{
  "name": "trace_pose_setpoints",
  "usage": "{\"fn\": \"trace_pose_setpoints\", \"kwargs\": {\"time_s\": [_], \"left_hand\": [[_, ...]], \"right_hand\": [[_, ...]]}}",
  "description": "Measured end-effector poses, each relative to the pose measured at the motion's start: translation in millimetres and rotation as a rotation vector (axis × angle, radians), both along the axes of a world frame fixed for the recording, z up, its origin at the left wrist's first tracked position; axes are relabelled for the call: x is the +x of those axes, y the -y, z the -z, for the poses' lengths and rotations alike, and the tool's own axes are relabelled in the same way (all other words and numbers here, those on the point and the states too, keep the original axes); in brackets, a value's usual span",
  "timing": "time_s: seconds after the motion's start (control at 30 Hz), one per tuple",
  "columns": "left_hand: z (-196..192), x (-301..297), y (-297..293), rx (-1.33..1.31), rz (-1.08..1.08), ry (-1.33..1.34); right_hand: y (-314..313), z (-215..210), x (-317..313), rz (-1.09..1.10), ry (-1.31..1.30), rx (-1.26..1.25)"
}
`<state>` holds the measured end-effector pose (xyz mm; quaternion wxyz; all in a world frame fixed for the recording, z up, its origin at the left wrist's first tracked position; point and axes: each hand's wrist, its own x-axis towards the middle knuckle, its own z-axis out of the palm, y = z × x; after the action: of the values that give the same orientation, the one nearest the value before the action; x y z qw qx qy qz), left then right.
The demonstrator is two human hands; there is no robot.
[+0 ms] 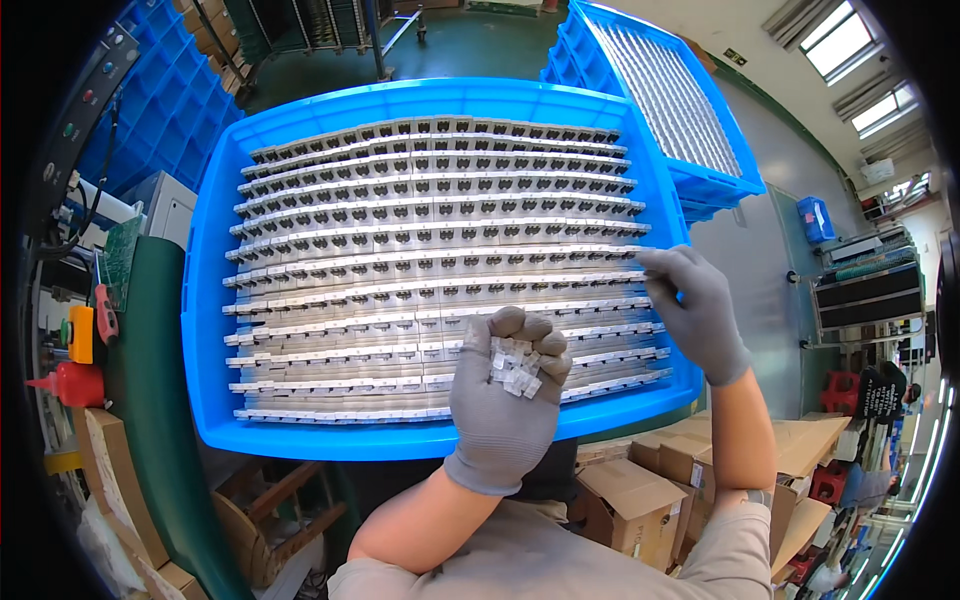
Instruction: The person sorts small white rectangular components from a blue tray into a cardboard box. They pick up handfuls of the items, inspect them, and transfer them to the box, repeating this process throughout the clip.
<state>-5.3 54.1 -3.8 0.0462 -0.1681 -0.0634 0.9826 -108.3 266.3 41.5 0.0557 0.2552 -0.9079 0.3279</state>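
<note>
A big blue plastic crate [215, 300] lies tilted in front of me, filled with several rows of small grey-white plastic parts [430, 215] on strips. My left hand [505, 400], in a grey glove, is cupped over the crate's near edge and holds a small heap of loose white plastic pieces [516, 366]. My right hand [692, 310], also gloved, reaches to the right end of a middle row and pinches at the parts there with its fingertips.
A second blue crate [700, 150] of similar parts stands at the back right, more blue crates [165, 100] at the back left. Cardboard boxes [640, 490] sit below the crate. A red bottle [65, 385] and tools lie on the left bench.
</note>
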Motion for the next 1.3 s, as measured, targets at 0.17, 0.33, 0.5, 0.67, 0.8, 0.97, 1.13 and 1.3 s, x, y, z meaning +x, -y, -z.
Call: {"fn": "trace_pose_setpoints", "kwargs": {"time_s": [0.17, 0.33, 0.5, 0.67, 0.8, 0.97, 1.13, 1.3], "left_hand": [[1, -1, 0, 0.019, 0.015, -0.042], [-1, 0, 0, -0.02, 0.016, -0.005], [0, 0, 0, -0.017, 0.028, -0.012], [-2, 0, 1, -0.02, 0.039, -0.003], [-2, 1, 0, -0.027, 0.034, -0.012], [4, 2, 1, 0.003, 0.026, -0.036], [4, 2, 0, 0.009, 0.027, -0.067], [4, 1, 1, -0.034, 0.004, -0.135]], "right_hand": [[-5, 19, -14, -0.013, -0.246, 0.36], [0, 22, -14, -0.007, -0.313, 0.428], [-2, 24, -13, -0.012, -0.306, 0.432], [-2, 25, -13, 0.001, -0.292, 0.469], [0, 28, -11, 0.018, -0.324, 0.536], [0, 27, -6, 0.033, -0.299, 0.461], [-3, 21, 1, -0.009, -0.324, 0.482], [3, 20, 6, 0.071, -0.36, 0.281]]}}
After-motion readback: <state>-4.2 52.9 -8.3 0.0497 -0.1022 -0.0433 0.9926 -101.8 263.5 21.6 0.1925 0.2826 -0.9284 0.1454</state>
